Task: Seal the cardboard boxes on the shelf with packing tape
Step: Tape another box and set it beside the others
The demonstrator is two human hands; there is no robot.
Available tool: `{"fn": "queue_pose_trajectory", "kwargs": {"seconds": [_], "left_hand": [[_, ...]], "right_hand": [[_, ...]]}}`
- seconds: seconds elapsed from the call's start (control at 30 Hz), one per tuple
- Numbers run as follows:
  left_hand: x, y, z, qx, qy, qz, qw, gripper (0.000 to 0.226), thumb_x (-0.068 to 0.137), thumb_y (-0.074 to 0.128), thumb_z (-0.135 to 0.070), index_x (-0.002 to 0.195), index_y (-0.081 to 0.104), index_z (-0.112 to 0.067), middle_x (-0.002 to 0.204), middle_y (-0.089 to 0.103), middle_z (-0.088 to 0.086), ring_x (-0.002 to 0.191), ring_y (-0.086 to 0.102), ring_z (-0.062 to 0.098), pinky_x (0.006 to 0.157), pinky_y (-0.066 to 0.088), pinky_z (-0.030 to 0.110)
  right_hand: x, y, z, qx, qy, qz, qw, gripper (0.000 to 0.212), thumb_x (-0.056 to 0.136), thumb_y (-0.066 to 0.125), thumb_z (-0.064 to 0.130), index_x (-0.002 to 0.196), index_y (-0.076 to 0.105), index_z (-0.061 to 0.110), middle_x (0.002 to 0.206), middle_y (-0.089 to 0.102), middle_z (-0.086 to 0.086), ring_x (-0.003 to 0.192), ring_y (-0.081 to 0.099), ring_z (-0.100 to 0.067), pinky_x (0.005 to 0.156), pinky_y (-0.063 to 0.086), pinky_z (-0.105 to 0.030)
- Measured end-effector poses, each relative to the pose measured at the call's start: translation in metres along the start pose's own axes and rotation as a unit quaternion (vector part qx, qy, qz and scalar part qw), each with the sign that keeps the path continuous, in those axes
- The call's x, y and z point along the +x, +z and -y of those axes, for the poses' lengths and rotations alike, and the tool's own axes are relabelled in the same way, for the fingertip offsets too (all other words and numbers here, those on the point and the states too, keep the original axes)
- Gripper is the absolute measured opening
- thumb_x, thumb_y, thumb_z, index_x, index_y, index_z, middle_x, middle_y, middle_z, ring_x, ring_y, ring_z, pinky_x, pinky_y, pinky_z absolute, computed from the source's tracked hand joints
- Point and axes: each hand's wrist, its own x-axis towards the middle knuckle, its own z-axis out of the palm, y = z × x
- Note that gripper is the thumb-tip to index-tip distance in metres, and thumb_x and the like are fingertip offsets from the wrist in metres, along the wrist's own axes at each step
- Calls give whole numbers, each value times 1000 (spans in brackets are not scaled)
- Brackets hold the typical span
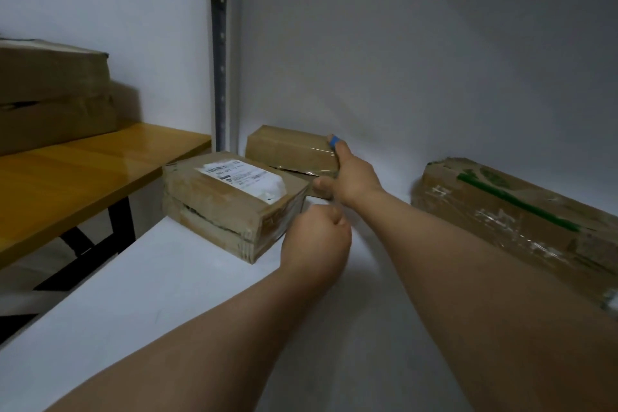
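At the right hand (351, 177) fingertips: the right end of the far box (287, 149). The index finger (338, 150) is straight with a blue band on it, pressing a clear tape strip (321, 157) onto the box's end edge. The thumb is spread out below, at the lower corner, and the other fingers are hidden behind the hand. Reads as flat pressing, not a grip.

Key relation: the box's long axis runs left from those fingertips, roughly along the back wall (434, 60). A dark open seam shows on the front face, just left of the thumb. My guess is that any smoothing stroke goes leftward along that axis.

The right hand is on the box. The left hand (316, 237) sits back toward the body, just beside the labelled box (227, 201) corner, with its fingers curled. Can't tell whether it pinches a tape end or nothing, and no roll is visible.

Surface: a smooth white shelf board (200, 294), so boxes will likely slide if pushed.

Room:
- Behind the far box: the wall is close, so little clearance.
- Right of the fingers: a long box with green stripe (501, 211), well apart.
- Left: the shelf upright (220, 60), then a wooden table (83, 170) carrying stacked boxes (50, 94).
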Motion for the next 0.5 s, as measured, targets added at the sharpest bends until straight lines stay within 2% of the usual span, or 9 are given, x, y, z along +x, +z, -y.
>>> {"fn": "queue_pose_trajectory", "kwargs": {"seconds": [0.17,0.3,0.43,0.5], "left_hand": [[0,0,0,4,3,1,1000,21,85,47,-8,69,61,-10,74,68,13,74,67,30,74,58,47],[0,-2,0,2,-1,3,1000,20,84,47,-10,72,62,-8,75,68,12,75,66,28,74,58,45],[-1,-3,3,-32,-6,12,999,32,71,37,-23,75,63,-5,74,67,14,75,66,34,72,59,48],[-1,-2,6,-48,-15,14,999,35,68,35,-25,77,64,-8,75,68,12,75,67,33,73,60,49]], "right_hand": [[9,11,4,-42,-31,-53,997,60,84,71,13,136,43,23,111,61,-13,95,61,-30,81,53,-37],[6,-3,1,-81,-14,-79,994,50,85,70,10,129,49,18,109,62,-14,88,55,-29,74,46,-33],[-6,-34,-14,-39,43,-95,994,52,81,79,17,127,54,17,106,59,-4,94,55,-25,79,44,-30],[-14,-47,-23,14,71,-101,992,51,76,83,18,119,56,18,113,62,-4,103,61,-28,89,53,-40]]}}
